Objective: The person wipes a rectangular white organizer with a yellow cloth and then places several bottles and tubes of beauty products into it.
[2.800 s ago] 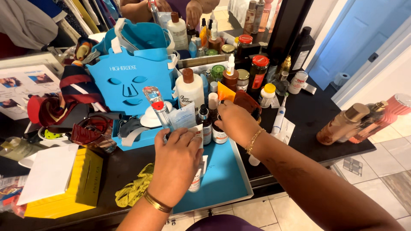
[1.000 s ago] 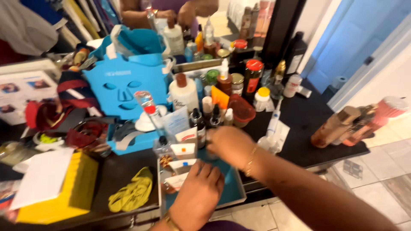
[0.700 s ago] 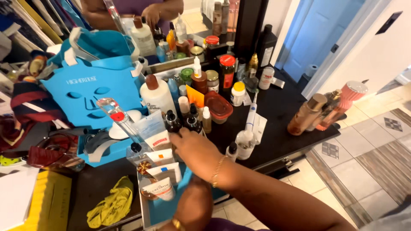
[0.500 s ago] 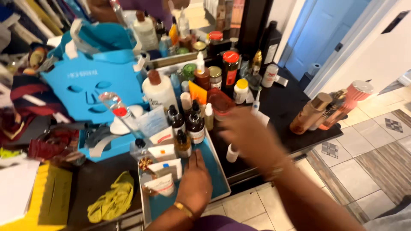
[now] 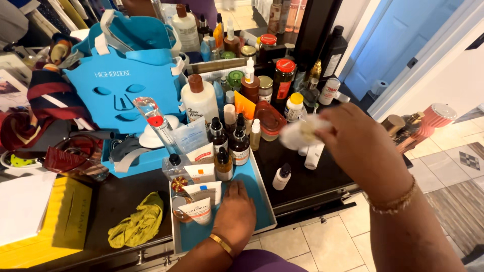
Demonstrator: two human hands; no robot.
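Note:
My left hand [image 5: 234, 216] lies flat on the floor of a blue tray [image 5: 266, 201] with a white rim, and holds nothing. Just left of it lie white tubes [image 5: 197, 209]; dark dropper bottles [image 5: 239, 146] stand at the tray's far end. My right hand [image 5: 360, 146] is raised over the black counter to the right of the tray. It grips a small white container [image 5: 300, 132], which is blurred. Below it on the counter are a white tube [image 5: 313, 155] and a small white bottle with a black cap [image 5: 281, 177].
A blue face-shaped mask [image 5: 126, 93] leans at the back left beside a white lotion bottle [image 5: 199, 100]. Many jars and bottles crowd the back. A yellow box [image 5: 65, 221] and a yellow-green cloth [image 5: 138, 226] lie front left. Perfume bottles [image 5: 428, 121] stand far right.
My right hand left the dropper bottles in the tray, swung right over the counter and lifted a white container. My left hand let go of the tubes and settled flat on the tray.

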